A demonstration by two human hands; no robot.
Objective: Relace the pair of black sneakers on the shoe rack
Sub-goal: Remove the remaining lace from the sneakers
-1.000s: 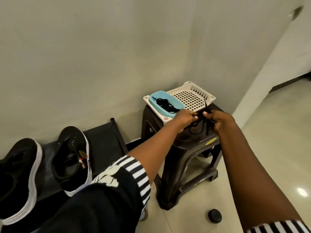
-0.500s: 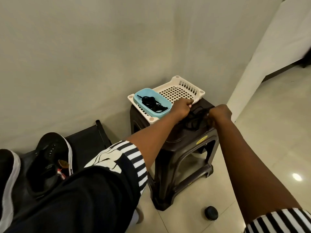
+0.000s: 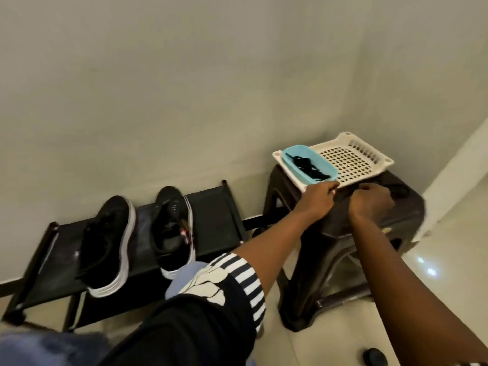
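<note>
Two black sneakers with white soles stand on a low black shoe rack [image 3: 216,207] against the wall: the left sneaker [image 3: 108,244] and the right sneaker [image 3: 173,228]. On a dark brown plastic stool [image 3: 369,247] to the right, my left hand [image 3: 318,199] and my right hand [image 3: 371,200] both pinch a black shoelace [image 3: 393,188] that trails across the stool top. Another black lace [image 3: 306,166] lies coiled in a light blue dish [image 3: 290,157].
The blue dish sits in a cream perforated tray [image 3: 353,159] at the back of the stool. A small black round object [image 3: 375,357] lies on the tiled floor at the lower right. A white wall corner rises at the far right.
The view has swung left and now shows both sneakers and the whole rack. My hands have come closer together on the lace over the stool.
</note>
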